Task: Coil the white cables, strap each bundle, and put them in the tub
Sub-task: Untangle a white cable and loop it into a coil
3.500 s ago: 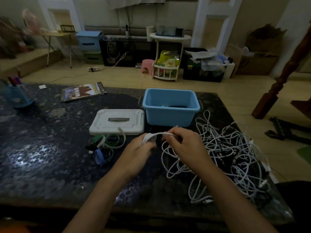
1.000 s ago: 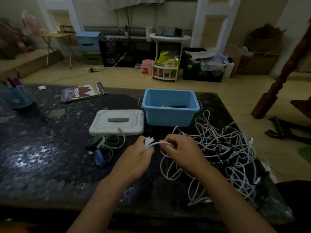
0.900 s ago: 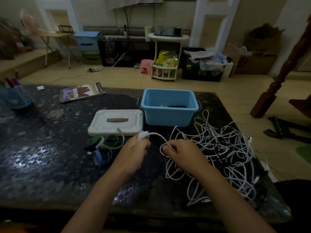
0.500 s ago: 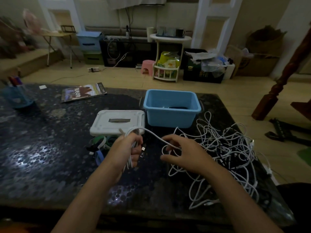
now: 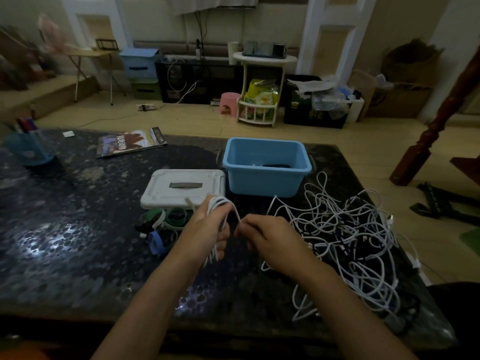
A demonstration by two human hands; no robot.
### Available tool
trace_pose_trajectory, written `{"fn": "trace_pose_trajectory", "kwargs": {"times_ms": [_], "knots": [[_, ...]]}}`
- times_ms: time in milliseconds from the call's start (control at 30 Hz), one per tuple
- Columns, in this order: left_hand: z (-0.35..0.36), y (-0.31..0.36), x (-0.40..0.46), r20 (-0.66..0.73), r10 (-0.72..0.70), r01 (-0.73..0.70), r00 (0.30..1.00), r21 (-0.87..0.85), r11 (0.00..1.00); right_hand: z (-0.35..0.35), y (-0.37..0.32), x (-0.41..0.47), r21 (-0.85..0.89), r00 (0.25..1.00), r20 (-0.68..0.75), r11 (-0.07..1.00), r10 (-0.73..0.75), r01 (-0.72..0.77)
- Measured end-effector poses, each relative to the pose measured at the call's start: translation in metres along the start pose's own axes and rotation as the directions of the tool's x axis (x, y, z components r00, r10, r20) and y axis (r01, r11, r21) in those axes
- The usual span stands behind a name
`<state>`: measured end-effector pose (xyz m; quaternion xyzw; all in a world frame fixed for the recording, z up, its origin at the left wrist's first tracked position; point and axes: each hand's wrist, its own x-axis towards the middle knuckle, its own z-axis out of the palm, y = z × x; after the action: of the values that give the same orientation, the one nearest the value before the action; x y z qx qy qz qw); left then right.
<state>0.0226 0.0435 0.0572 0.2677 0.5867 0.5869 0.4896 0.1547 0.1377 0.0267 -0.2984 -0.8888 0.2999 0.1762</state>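
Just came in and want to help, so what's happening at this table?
A person is coiling a white cable: the left hand grips the loops already gathered, and the right hand pinches the strand feeding in. To the right lies a big tangle of white cables, not yet sorted. Coloured straps wait beside the left hand, near a white lid. The blue tub stands open behind, with something dark inside.

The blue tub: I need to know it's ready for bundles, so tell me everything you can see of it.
The blue tub is a light-blue rectangular plastic bin with a rolled rim. It stands upright and uncovered on the dark table, right of the white lid. Something dark lies at its bottom; what it is cannot be told. Neither hand touches it.
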Motion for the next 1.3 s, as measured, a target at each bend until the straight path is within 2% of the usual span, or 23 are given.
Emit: {"fn": "trace_pose_trajectory", "kwargs": {"times_ms": [167,267,333,400,500,633,733,900,967,1033,1067,1133,1300], "knots": [[0.001,-0.002,0.001,0.009,0.025,-0.026,1.000,0.044,0.999,0.000,0.002,-0.001,0.003,0.998,0.052,1.000,-0.028,0.028],[0.000,0.000,0.002,-0.072,0.052,-0.049,0.996,0.035,0.998,-0.003,0.010,-0.002,-0.047,0.992,0.129,0.999,0.003,0.003],[-0.001,-0.001,0.004,-0.132,0.099,-0.088,0.986,0.088,0.992,-0.005,0.018,-0.003,-0.114,0.984,0.178,0.993,0.026,-0.006],[-0.002,-0.002,0.004,-0.194,0.134,-0.111,0.972,0.127,0.986,-0.005,0.026,-0.003,-0.191,0.986,0.163,0.982,0.046,-0.014],[0.002,0.002,0.001,-0.158,0.135,-0.150,0.978,-0.093,0.984,-0.006,0.036,-0.002,-0.231,0.985,0.133,0.970,0.110,-0.077],[0.003,0.014,-0.005,-0.144,0.199,-0.239,0.969,-0.368,0.899,-0.007,0.050,-0.003,-0.281,0.954,0.219,0.950,0.205,-0.139],[-0.011,0.023,-0.006,-0.157,0.213,-0.262,0.964,-0.457,0.850,-0.012,0.049,-0.004,-0.232,0.945,0.249,0.960,0.212,-0.154],[-0.018,0.022,-0.004,-0.341,0.188,-0.282,0.921,-0.254,0.925,-0.011,0.018,-0.005,-0.013,0.961,0.277,1.000,0.018,-0.015],[-0.022,0.018,-0.002,-0.408,0.236,-0.263,0.882,-0.011,0.965,-0.007,0.003,-0.006,0.113,0.976,0.213,0.993,-0.052,0.029],[-0.024,0.013,-0.002,-0.420,0.333,-0.186,0.844,0.354,0.917,-0.005,-0.007,-0.006,0.209,0.983,0.156,0.976,-0.092,0.058],[-0.024,0.011,-0.003,-0.387,0.377,-0.161,0.841,0.487,0.858,-0.003,-0.009,-0.006,0.224,0.985,0.137,0.971,-0.109,0.077],[-0.022,0.007,-0.004,-0.281,0.397,-0.154,0.874,0.614,0.774,-0.001,-0.010,-0.005,0.226,0.988,0.094,0.969,-0.123,0.099],[-0.018,0.005,-0.004,-0.006,0.233,-0.153,0.972,0.735,0.660,-0.005,-0.008,-0.003,0.296,0.993,0.014,0.949,-0.121,0.111]]}}
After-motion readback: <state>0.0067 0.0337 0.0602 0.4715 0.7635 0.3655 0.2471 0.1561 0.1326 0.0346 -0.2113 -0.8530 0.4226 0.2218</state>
